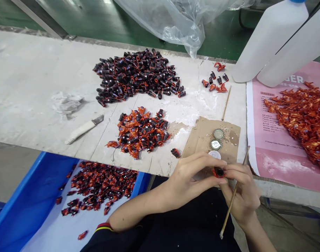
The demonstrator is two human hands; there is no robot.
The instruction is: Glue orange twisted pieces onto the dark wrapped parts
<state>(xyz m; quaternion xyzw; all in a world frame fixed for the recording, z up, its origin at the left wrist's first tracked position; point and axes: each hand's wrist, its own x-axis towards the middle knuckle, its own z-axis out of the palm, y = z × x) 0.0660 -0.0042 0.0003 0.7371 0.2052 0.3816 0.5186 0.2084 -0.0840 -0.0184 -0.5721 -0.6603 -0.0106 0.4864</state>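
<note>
My left hand (195,173) pinches a small red and black figurine part (219,172) between thumb and fingertips, its dark hollow end facing up. My right hand (241,190) meets it from the other side, fingertips against the part. A thin wooden stick (233,197) runs between the fingers of my right hand, slanting down toward me with a pale tip at its lower end. Just beyond my hands, bottle caps (216,144) and a white round lid (214,154) lie on a piece of brown cardboard (199,138).
Piles of black parts (138,75) and mixed orange-black pieces (142,131) cover the bench. Orange parts (304,119) heap on a pink printed sheet (275,157) beside white jugs (272,38). A knife (83,130) lies left. Below stands a blue bin (20,196) of pieces.
</note>
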